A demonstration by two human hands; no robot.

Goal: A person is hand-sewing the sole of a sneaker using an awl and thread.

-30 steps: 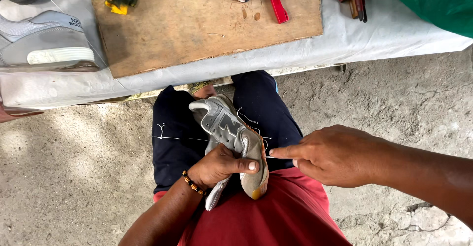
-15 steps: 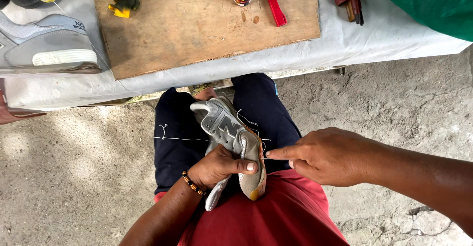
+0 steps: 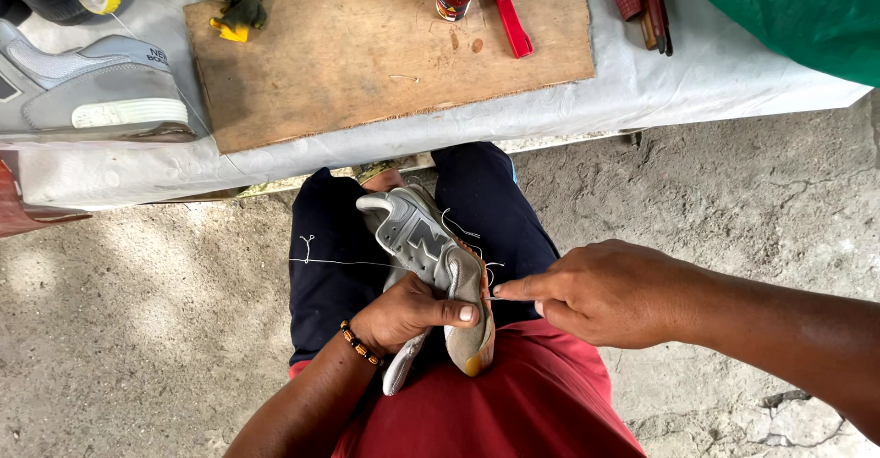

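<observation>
A single camera, worn on the person's head, looked steeply down over the lap from close range. The hands (image 3: 513,307) and the grey shoe (image 3: 431,265) sat in the lower middle of the frame, quite near the lens. Farther off, along the top edge, ran the cloth-covered surface (image 3: 697,82), with bare concrete floor (image 3: 137,330) on both sides.
</observation>
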